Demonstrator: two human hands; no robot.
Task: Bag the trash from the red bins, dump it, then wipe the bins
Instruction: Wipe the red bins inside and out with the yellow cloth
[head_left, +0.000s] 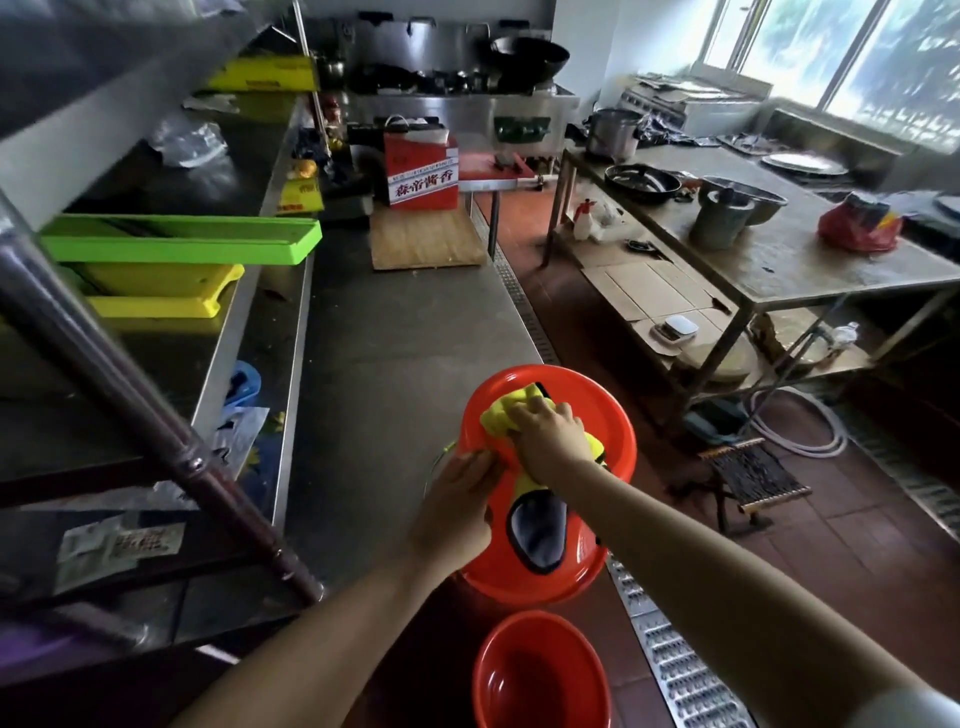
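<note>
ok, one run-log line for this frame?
stage: wiping | right hand: presses yellow cloth on red plastic bin lid | left hand: steadies lid rim

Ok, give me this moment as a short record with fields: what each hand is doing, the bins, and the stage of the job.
stage: wiping
left hand: grips the rim of the red bin, steadying it
right hand: presses the yellow cloth on the bin's top
bin position: at the steel counter edge
second red bin: below, on the floor, open, looks empty
trash bag: none visible
</note>
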